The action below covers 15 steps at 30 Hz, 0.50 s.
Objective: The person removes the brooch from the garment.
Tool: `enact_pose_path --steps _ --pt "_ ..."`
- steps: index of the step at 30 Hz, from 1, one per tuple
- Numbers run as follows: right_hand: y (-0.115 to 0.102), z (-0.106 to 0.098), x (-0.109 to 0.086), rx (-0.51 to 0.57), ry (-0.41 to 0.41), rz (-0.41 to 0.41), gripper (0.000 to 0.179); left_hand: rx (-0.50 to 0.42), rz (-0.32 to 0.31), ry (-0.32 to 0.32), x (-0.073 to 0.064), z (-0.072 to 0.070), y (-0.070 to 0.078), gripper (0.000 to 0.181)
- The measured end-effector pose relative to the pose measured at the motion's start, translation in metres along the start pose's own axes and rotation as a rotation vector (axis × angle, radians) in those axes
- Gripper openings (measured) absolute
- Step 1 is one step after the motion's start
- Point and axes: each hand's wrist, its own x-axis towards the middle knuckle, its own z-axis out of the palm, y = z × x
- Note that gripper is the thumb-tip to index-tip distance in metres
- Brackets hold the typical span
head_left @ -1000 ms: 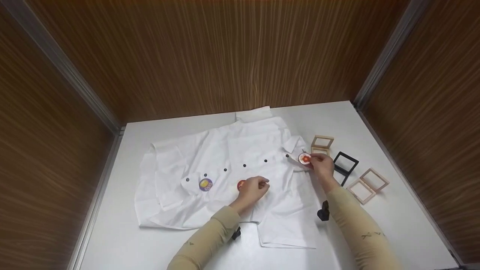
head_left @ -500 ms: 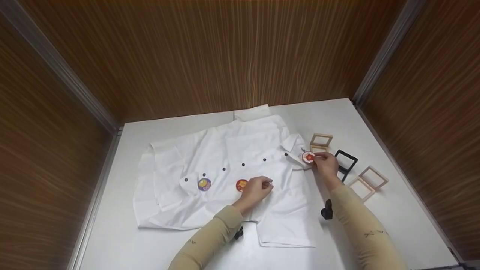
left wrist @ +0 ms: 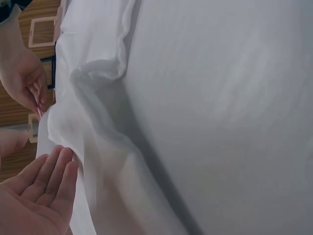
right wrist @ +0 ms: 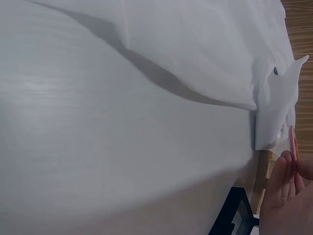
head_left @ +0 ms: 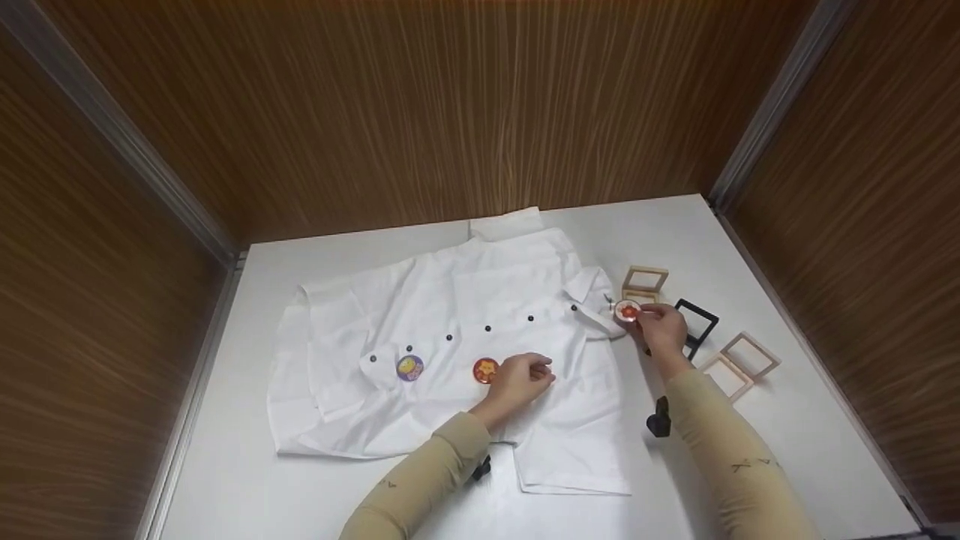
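Note:
A white shirt (head_left: 517,285) with small black buttons lies spread on the table. At its collar end, my right hand (head_left: 661,330) pinches a round badge (head_left: 628,310) with a red flower design, between thumb and fingers. The right wrist view shows this badge (right wrist: 293,144) edge-on, beside the collar tip. My left hand (head_left: 520,381) is over the shirt front, holding nothing; in the left wrist view its fingers (left wrist: 51,181) are extended beside a fold of cloth. Just left of it, a red badge (head_left: 485,370) with a yellow figure lies on the shirt. A purple badge (head_left: 410,367) sits further left.
Right of the shirt stand three opened frame-like cases: a light wooden one (head_left: 645,280) at the back, a black one (head_left: 699,319), partly behind my right hand, and a pale pink one (head_left: 742,364). Wood-patterned panels (head_left: 480,112) enclose the white table (head_left: 225,465).
My right hand has moved right with the flower badge, from over the collar to just beyond its edge. The left hand has slid slightly right, uncovering the red badge.

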Motion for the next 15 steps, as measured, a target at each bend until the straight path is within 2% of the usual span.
enact_pose_path --steps 5,15 --pt "0.005 -0.001 0.003 0.005 0.022 -0.009 0.029 -0.029 0.0 -0.013 -0.001 0.002 0.002 0.027" --pt "0.011 -0.004 0.009 -0.011 0.071 -0.04 0.027 -0.09 0.044 -0.051 -0.001 0.01 0.004 0.029"
